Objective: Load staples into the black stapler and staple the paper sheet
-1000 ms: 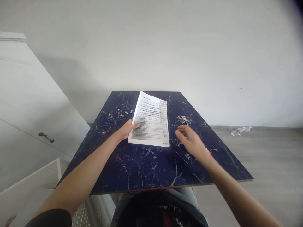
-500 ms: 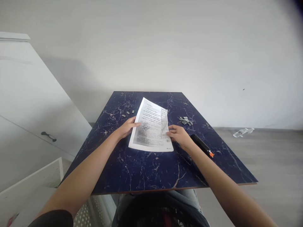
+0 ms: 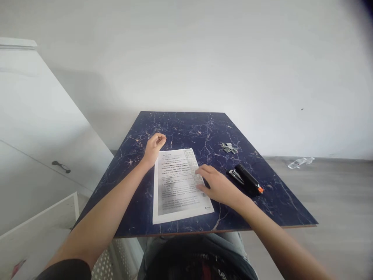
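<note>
A white, rectangular printed paper (image 3: 177,186) now lies flat on the dark-blue, marble-patterned tabletop (image 3: 189,124), between and nearer the body than the two grips, after being held up between both half a second earlier. The left grip (image 3: 154,147) has let go of it and sits just beyond its far left corner, fingers curled inward; how tightly, and whether around anything, cannot be told. The right grip (image 3: 214,182) is loosely open, fingers and thumb spread over the paper's right edge without pinching it. To the right of that grip, a black, elongated stapler-like tool (image 3: 247,179) with an orange tip lies apart from it; ahead of it sits a loose pile of small, grey, metallic-looking strips (image 3: 229,148). With the tabletop bearing the paper, the change appears to free the left grip from supporting it.
</note>
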Demonstrator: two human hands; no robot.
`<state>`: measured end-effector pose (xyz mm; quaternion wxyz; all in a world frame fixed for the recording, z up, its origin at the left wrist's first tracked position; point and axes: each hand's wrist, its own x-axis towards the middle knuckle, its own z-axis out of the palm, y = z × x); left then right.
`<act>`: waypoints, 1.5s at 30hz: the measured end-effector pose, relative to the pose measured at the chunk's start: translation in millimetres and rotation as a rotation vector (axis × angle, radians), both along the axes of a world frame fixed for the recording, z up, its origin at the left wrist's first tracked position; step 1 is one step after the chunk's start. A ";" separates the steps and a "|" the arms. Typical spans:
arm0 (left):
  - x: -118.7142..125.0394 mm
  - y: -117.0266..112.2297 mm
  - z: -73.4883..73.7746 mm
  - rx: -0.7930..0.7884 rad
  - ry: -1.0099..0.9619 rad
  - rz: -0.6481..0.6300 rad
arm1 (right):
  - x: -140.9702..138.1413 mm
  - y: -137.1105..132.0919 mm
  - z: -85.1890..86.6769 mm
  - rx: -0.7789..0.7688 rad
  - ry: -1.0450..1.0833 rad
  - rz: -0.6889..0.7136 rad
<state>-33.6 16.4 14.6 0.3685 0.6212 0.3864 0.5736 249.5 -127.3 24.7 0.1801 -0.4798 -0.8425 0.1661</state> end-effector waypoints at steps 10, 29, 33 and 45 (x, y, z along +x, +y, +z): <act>9.9 -14.5 16.4 -0.409 -0.473 -0.519 | -32.4 -18.1 -2.3 0.019 0.009 0.481; 28.2 -32.9 -13.3 0.192 0.789 -0.280 | -46.7 -24.8 -9.5 0.230 0.242 0.060; 32.6 -32.6 -18.9 0.197 0.823 -0.273 | 24.6 -42.1 -16.7 0.480 0.295 -0.404; 30.5 -29.6 -14.6 0.165 0.770 -0.194 | 144.7 -48.1 -57.8 0.186 0.055 -0.699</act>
